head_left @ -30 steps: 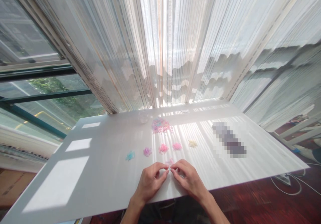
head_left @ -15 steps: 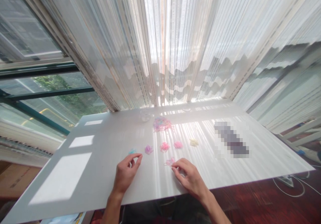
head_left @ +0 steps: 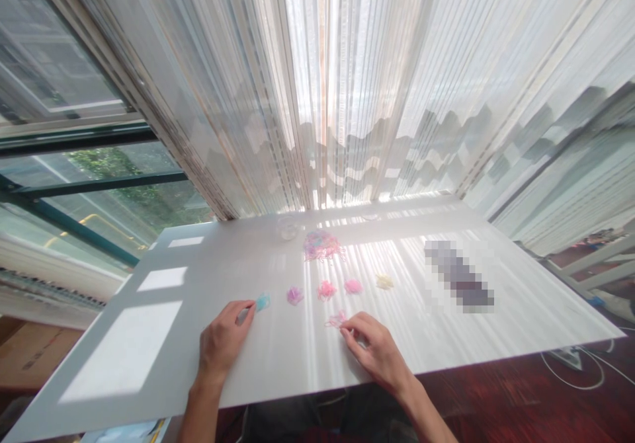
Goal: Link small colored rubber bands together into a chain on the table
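Thin, coloured loops that look like small rubber bands lie in little piles on the white table. My left hand (head_left: pixel 227 330) has thumb and forefinger pinched at the left edge of the blue pile (head_left: pixel 262 301); anything between the tips is too small to make out. Nearer the front edge, my right hand (head_left: pixel 371 347) pinches at a loose pink-and-lilac pile of rubber bands (head_left: pixel 335 320). In a row lie a purple pile (head_left: pixel 294 295), a coral-pink pile (head_left: pixel 326 289), a pink pile (head_left: pixel 352 287) and a pale yellow pile (head_left: pixel 383 281). Behind them spreads a larger mixed-colour heap (head_left: pixel 323 245).
A clear, round container (head_left: pixel 288 229) stands at the back of the table (head_left: pixel 208 337). On the right lies a dark, pixelated object (head_left: pixel 459 276). Pleated sheer curtains (head_left: pixel 347 86) hang along the far edge. A white cable (head_left: pixel 570 383) rests on the floor at right.
My left hand has moved left and slightly down, uncovering the blue pile, with its fingertips now at that pile's left side. My right hand and the other piles have stayed in place.
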### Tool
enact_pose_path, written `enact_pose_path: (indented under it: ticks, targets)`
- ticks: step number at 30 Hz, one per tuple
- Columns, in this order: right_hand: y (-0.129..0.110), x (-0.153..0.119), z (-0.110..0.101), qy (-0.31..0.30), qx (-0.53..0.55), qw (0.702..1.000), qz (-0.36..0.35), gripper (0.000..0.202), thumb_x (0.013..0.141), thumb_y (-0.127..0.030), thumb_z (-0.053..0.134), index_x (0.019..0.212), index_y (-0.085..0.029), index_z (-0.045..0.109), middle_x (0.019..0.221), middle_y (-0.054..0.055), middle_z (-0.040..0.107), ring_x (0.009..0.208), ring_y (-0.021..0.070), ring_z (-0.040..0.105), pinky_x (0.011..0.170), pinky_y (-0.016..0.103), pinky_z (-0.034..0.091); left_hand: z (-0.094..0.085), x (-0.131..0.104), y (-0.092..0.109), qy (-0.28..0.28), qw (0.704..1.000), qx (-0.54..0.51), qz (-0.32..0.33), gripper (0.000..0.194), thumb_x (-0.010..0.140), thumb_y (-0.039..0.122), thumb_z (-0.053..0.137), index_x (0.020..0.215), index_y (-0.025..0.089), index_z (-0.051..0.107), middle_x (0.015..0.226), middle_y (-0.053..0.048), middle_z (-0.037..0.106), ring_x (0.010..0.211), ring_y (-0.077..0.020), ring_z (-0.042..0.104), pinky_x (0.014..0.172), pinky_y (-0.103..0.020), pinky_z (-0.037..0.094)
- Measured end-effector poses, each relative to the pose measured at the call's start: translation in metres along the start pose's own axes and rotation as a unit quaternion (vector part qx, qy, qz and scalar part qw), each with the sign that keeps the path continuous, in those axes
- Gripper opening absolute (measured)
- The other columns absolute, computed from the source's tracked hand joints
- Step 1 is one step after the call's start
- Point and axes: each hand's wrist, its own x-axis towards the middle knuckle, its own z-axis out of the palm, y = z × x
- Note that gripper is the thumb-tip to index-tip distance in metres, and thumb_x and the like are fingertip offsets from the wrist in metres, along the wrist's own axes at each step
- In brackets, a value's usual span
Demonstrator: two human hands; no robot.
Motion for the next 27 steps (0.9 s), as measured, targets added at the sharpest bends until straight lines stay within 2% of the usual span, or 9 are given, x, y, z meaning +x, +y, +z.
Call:
enact_pose_path:
  ticks: [7, 12, 14, 16, 18, 21, 23, 27]
  targets:
    - [0.0, 0.0, 0.0, -0.006, 0.002, 1.0, 0.01, 0.016, 0.1, -0.019, 0.056, 0.09, -0.023, 0.068, 0.078, 0.002, 0.064, 0.067, 0.016, 0.063, 0.065, 0.027, 0.051, -0.002, -0.002, 0.0, -0.015, 1.0, 0.023, 0.013, 0.013, 0.09, 0.027, 0.068, 0.099, 0.028, 0.077, 0.099, 0.003, 0.079, 0.061, -0.0125, 0.066, 0.057, -0.021, 0.047]
    - [0.003, -0.002, 0.002, 0.017, 0.003, 1.0, 0.016, 0.014, 0.099, -0.019, 0.056, 0.095, -0.023, 0.069, 0.081, 0.002, 0.066, 0.069, 0.0169, 0.063, 0.066, 0.028, 0.052, -0.006, -0.005, 0.008, 0.023, 0.999, -0.003, 0.037, 0.018, 0.095, 0.031, 0.059, 0.1, 0.025, 0.075, 0.097, 0.0, 0.078, 0.058, -0.0122, 0.064, 0.055, -0.022, 0.047]
    - [0.005, -0.002, 0.003, 0.044, 0.005, 0.999, 0.025, 0.015, 0.099, -0.018, 0.055, 0.1, -0.023, 0.069, 0.084, 0.003, 0.068, 0.07, 0.0172, 0.063, 0.066, 0.028, 0.053, -0.006, -0.008, 0.02, 0.032, 0.998, -0.029, 0.055, 0.021, 0.098, 0.033, 0.055, 0.099, 0.024, 0.074, 0.096, -0.001, 0.078, 0.056, -0.0118, 0.063, 0.056, -0.022, 0.048]
    - [0.006, -0.001, 0.004, 0.068, 0.002, 0.997, 0.029, 0.017, 0.098, -0.016, 0.053, 0.101, -0.022, 0.069, 0.085, 0.003, 0.069, 0.07, 0.0175, 0.064, 0.066, 0.029, 0.053, -0.002, -0.013, 0.039, 0.008, 0.994, -0.066, 0.082, 0.022, 0.099, 0.034, 0.053, 0.1, 0.025, 0.073, 0.096, 0.0, 0.078, 0.054, -0.0113, 0.061, 0.059, -0.023, 0.05]
    - [0.006, -0.001, 0.005, 0.082, -0.009, 0.996, 0.023, 0.019, 0.097, -0.015, 0.053, 0.101, -0.022, 0.069, 0.087, 0.004, 0.069, 0.074, 0.0186, 0.065, 0.068, 0.029, 0.054, 0.003, -0.018, 0.062, -0.059, 0.983, -0.116, 0.129, 0.021, 0.1, 0.032, 0.052, 0.101, 0.026, 0.072, 0.098, 0.001, 0.078, 0.053, -0.0102, 0.06, 0.061, -0.022, 0.052]
    - [0.005, -0.001, 0.005, 0.077, -0.033, 0.997, 0.004, 0.017, 0.096, -0.013, 0.054, 0.1, -0.022, 0.068, 0.089, 0.005, 0.069, 0.082, 0.021, 0.066, 0.072, 0.031, 0.054, 0.012, -0.023, 0.096, -0.132, 0.964, -0.154, 0.172, 0.018, 0.098, 0.027, 0.054, 0.105, 0.027, 0.07, 0.1, 0.001, 0.077, 0.073, -0.014, 0.072, 0.067, -0.022, 0.055]
    - [0.005, -0.002, 0.006, 0.065, -0.055, 0.996, -0.008, 0.016, 0.095, -0.012, 0.055, 0.098, -0.022, 0.067, 0.087, 0.005, 0.067, 0.083, 0.0221, 0.064, 0.073, 0.033, 0.054, 0.017, -0.023, 0.112, -0.164, 0.958, -0.157, 0.175, 0.017, 0.097, 0.027, 0.056, 0.106, 0.026, 0.07, 0.099, 0.0, 0.076, 0.084, -0.0168, 0.075, 0.07, -0.023, 0.056]
    - [0.004, -0.004, 0.007, 0.04, -0.1, 0.994, -0.023, 0.01, 0.092, -0.014, 0.059, 0.093, -0.021, 0.064, 0.083, 0.005, 0.063, 0.079, 0.0227, 0.06, 0.071, 0.035, 0.051, 0.022, -0.02, 0.125, -0.196, 0.954, -0.161, 0.158, 0.016, 0.098, 0.028, 0.056, 0.104, 0.026, 0.07, 0.096, -0.001, 0.074, 0.082, -0.0173, 0.075, 0.07, -0.024, 0.056]
